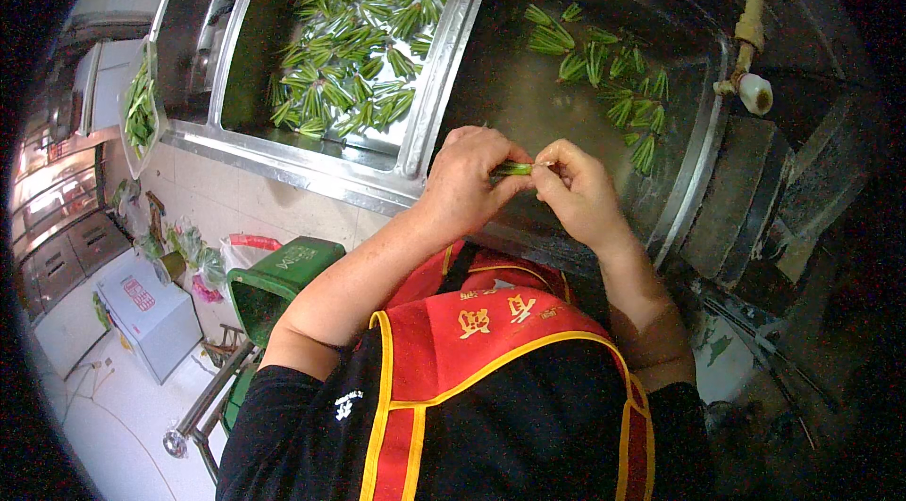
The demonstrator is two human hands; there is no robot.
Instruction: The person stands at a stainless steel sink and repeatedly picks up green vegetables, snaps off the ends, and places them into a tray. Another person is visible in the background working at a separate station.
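Over the near edge of the right basin (488,62), my left hand (471,172) grips a short green vegetable stalk (515,168). Fingertips of my right hand (577,189) pinch the stalk's pale root end; what exactly lies between them is partly hidden. Several cut leafy green pieces (623,76) float in cloudy water in this basin. Many more trimmed green pieces (340,69) lie spread in the middle basin, to the left of a metal divider (446,62).
A clear plastic bag of greens (141,105) hangs at the sink's left end. Below stand a green bin (283,281) and a white box (148,313) bearing writing. A tap (752,87) juts out at the right. Metal sink rim (283,172) runs before me.
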